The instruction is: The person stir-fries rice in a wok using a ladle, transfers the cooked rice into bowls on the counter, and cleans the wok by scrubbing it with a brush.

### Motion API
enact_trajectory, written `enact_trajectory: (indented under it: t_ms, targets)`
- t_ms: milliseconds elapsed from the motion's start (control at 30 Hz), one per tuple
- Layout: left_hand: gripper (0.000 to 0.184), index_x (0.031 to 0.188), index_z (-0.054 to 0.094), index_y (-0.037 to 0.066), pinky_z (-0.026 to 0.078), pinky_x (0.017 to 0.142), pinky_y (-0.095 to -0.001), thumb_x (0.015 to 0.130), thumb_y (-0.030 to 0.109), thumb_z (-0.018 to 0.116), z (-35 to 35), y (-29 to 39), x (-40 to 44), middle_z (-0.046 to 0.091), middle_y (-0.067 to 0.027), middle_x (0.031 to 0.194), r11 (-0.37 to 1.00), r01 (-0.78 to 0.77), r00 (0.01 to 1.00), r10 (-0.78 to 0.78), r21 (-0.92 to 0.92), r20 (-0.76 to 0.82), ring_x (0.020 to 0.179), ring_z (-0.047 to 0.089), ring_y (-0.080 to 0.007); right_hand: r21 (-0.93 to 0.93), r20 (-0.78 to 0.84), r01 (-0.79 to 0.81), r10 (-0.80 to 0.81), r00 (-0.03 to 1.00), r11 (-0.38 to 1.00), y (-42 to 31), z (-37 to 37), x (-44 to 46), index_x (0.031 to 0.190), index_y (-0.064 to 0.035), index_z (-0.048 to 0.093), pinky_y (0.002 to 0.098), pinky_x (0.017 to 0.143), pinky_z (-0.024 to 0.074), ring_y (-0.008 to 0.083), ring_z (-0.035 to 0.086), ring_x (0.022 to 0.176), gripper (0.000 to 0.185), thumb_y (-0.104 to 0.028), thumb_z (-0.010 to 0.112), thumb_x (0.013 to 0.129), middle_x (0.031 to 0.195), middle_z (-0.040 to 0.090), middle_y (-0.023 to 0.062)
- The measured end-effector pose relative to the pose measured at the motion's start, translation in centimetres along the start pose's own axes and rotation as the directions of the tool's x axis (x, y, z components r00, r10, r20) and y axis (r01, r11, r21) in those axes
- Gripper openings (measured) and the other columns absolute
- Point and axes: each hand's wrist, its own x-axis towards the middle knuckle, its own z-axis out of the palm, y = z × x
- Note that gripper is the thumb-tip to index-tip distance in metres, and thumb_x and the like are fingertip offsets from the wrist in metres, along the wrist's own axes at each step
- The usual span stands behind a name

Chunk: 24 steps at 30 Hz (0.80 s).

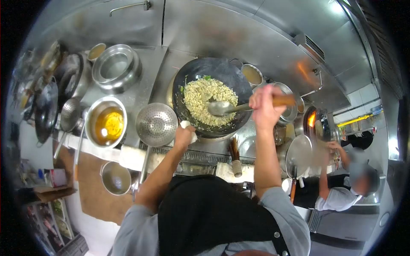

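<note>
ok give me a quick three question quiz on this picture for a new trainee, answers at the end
1. Multiple choice: which hand grips the wooden handle of the ladle?
a) left
b) right
c) both
2. True or false: the perforated strainer is to the left of the wok.
3. Fill in the blank: the left hand holds a white ____ at the near edge of the wok.

Key
1. b, the right hand.
2. True.
3. Cloth.
</note>
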Motion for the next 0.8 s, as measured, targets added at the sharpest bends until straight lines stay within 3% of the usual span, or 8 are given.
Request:
enact_trajectory:
  t_ms: [67,200,300,400,467,533,700,800]
  targets:
    - [0.03,0.106,0.065,-0.004,0.052,0.067,-0.0382,0.079,0.01,0.067,0.0,0.1,-0.2,0.069,-0.0133,0.089,0.999,-0.01,1.0,0.01,0.038,-0.003,0.075,0.066,-0.0239,0.181,0.045,0.125,-0.135,0.99,0.975,1.3,0.3,-1.2,0.08,-0.0073,0.055,0.0276,0.045,0.0393,0.0093,0.047,0.05,0.026,-0.017,0.06,0.104,0.061,0.052,-0.0007]
    - [0.024,0.102,0.063,-0.003,0.05,0.061,-0.0384,0.081,0.005,0.066,0.2,-0.1,0.3,0.065,-0.0105,0.082,0.996,-0.08,0.994,0.083,0.038,-0.067,0.069,0.064,-0.0236,-0.31,0.198,-0.052,0.118,0.973,0.949,5.7,0.8,-0.9,0.081,-0.0074,0.058,0.0277,0.05,0.0376,0.0083,0.049,0.054,0.025,-0.016,0.061,0.103,0.062,0.053,-0.0017]
    - [0.023,0.101,0.065,-0.003,0.05,0.064,-0.0386,0.081,0.006,0.067,0.3,0.3,-0.6,0.066,-0.0106,0.082,0.998,-0.035,0.997,0.039,0.048,-0.071,0.07,0.063,-0.023,0.024,0.057,0.029,-0.03,0.998,0.999,0.5,1.7,1.4,0.08,-0.0071,0.055,0.0296,0.05,0.0421,0.0097,0.05,0.054,0.027,-0.017,0.06,0.105,0.065,0.054,0.0012]
    - [0.022,0.099,0.066,-0.003,0.049,0.065,-0.0384,0.081,0.009,0.068,0.7,1.1,-1.4,0.066,-0.0105,0.083,0.999,-0.014,0.997,0.017,0.036,-0.081,0.071,0.063,-0.0223,0.175,-0.097,0.091,-0.075,0.992,0.98,5.5,0.7,1.6,0.077,-0.008,0.051,0.0299,0.05,0.0441,0.0104,0.05,0.053,0.03,-0.016,0.059,0.105,0.065,0.054,0.0014]
    - [0.022,0.099,0.066,-0.003,0.05,0.065,-0.0383,0.081,0.01,0.068,0.6,1.7,-1.8,0.067,-0.0105,0.083,0.996,-0.049,0.996,0.055,0.076,-0.074,0.072,0.064,-0.0219,0.067,-0.007,-0.032,0.032,0.999,0.997,10.4,0.7,1.4,0.076,-0.0084,0.052,0.0291,0.049,0.0433,0.0104,0.05,0.051,0.03,-0.017,0.062,0.103,0.061,0.052,0.0007]
    - [0.025,0.102,0.066,-0.003,0.05,0.065,-0.0377,0.082,0.012,0.068,0.4,2.7,-1.7,0.067,-0.0106,0.085,0.997,-0.05,0.998,0.052,0.058,-0.027,0.074,0.064,-0.0223,-0.141,0.126,-0.159,0.177,0.976,0.977,5.7,2.2,2.3,0.079,-0.0065,0.056,0.0282,0.046,0.0415,0.0102,0.049,0.048,0.027,-0.018,0.063,0.103,0.06,0.053,0.0005]
    - [0.039,0.112,0.065,-0.003,0.054,0.072,-0.0386,0.083,0.022,0.073,0.1,1.1,-1.5,0.07,-0.0129,0.095,0.997,-0.058,0.998,0.06,0.044,-0.036,0.082,0.067,-0.0234,-0.045,-0.077,0.209,-0.212,0.974,0.977,0.6,-1.9,3.1,0.077,-0.0077,0.045,0.0293,0.045,0.038,0.0108,0.038,0.046,0.036,-0.024,0.057,0.107,0.058,0.043,0.0002]
    - [0.044,0.115,0.065,-0.002,0.054,0.072,-0.0391,0.085,0.028,0.076,0.0,1.6,-2.3,0.07,-0.0125,0.096,1.0,-0.014,0.997,0.014,-0.004,-0.073,0.083,0.067,-0.0235,-0.052,-0.18,0.05,-0.058,0.982,0.997,8.9,-3.4,1.3,0.079,-0.0073,0.046,0.0308,0.047,0.0383,0.0117,0.038,0.046,0.034,-0.023,0.056,0.107,0.058,0.042,0.0005]
